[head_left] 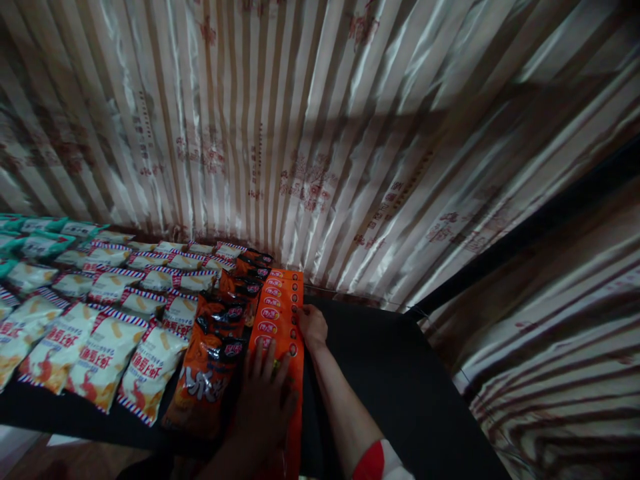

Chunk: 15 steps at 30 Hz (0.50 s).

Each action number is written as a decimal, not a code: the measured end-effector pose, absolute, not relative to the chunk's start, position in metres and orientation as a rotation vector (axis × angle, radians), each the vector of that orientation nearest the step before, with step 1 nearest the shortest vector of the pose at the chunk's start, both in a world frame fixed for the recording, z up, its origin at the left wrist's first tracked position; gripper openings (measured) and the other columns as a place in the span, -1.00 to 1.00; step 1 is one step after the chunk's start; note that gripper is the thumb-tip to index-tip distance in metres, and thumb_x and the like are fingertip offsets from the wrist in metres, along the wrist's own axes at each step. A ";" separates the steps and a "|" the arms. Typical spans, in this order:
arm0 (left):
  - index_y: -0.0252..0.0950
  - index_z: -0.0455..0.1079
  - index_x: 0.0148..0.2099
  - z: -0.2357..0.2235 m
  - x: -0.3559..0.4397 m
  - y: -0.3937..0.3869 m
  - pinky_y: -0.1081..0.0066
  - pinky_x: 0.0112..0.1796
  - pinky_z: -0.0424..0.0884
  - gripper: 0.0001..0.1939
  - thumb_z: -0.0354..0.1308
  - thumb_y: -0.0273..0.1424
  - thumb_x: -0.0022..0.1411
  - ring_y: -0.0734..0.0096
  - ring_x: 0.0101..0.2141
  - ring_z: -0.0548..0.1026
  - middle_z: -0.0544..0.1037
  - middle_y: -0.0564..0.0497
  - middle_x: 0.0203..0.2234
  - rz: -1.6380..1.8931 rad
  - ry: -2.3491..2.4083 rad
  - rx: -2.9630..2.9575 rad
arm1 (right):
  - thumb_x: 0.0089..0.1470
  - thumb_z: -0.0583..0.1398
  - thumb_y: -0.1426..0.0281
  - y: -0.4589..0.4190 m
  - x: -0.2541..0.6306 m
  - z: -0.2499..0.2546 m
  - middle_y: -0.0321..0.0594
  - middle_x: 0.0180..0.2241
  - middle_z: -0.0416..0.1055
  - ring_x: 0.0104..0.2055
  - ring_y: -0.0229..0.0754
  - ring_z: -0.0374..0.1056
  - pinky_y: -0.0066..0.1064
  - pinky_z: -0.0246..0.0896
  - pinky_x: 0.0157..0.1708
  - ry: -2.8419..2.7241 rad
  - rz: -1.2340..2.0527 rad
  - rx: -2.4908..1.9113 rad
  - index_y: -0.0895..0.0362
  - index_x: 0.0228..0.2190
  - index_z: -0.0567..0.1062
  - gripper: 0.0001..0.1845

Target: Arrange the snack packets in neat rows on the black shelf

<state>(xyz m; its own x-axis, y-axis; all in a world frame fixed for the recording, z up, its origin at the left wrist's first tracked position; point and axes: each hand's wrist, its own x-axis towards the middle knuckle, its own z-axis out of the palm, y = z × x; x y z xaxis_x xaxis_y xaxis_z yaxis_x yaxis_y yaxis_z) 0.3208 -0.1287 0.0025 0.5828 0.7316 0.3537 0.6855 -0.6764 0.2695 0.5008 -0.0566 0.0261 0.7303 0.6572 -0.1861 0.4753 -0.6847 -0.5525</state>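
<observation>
A row of flat orange snack packets [281, 320] with oval labels overlaps from front to back on the black table. My left hand [265, 393] lies over the near packets, its fingers spread and pointing away from me. Farther back, my right hand [313, 325] has its fingers curled at the right edge of the same row, touching a packet there; its fingertips are partly hidden. Just left of my left hand is an orange and black puffy snack bag [203, 390], the front one of a similar row.
White snack bags [155, 370] with striped edges stand in several rows on the left. Green bags [43, 245] sit at the far left. Behind hangs a striped, shiny curtain [280, 133]. Black tabletop [385, 373] extends to the right, near a dark slanted pole [520, 230].
</observation>
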 end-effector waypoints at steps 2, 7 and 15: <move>-0.07 0.16 0.20 0.002 0.321 -0.129 -0.01 0.12 -0.03 -0.46 -0.02 -0.15 0.17 0.02 0.16 0.11 0.29 -0.03 0.13 0.676 1.208 2.707 | 0.05 0.10 0.18 -0.056 0.501 0.027 -0.22 -0.24 0.53 -0.16 -0.14 0.42 -0.43 0.22 -0.30 -0.874 0.519 -2.462 0.02 -0.25 0.51 -0.70; -0.06 0.13 0.21 0.002 0.321 -0.129 -0.01 0.13 -0.10 -0.46 -0.04 -0.15 0.19 0.03 0.16 0.11 0.28 -0.02 0.14 0.666 1.224 2.703 | 0.04 0.10 0.15 -0.055 0.503 0.025 -0.20 -0.25 0.53 -0.17 -0.13 0.43 -0.42 0.22 -0.29 -0.887 0.522 -2.470 0.03 -0.25 0.52 -0.68; -0.08 0.14 0.21 0.006 0.317 -0.128 -0.02 0.12 -0.07 -0.46 -0.05 -0.11 0.20 0.05 0.16 0.13 0.28 -0.03 0.14 0.641 1.192 2.697 | 0.04 0.10 0.15 -0.054 0.500 0.023 -0.19 -0.24 0.53 -0.17 -0.13 0.43 -0.42 0.23 -0.30 -0.863 0.503 -2.475 0.03 -0.24 0.51 -0.68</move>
<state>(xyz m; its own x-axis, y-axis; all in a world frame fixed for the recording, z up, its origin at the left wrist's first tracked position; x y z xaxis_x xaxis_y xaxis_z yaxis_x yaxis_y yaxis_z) 0.3168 -0.1280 0.0061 0.5993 0.7296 0.3295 0.6770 -0.6816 0.2778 0.4997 -0.0536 0.0230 0.7350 0.6528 -0.1834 0.4811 -0.6927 -0.5373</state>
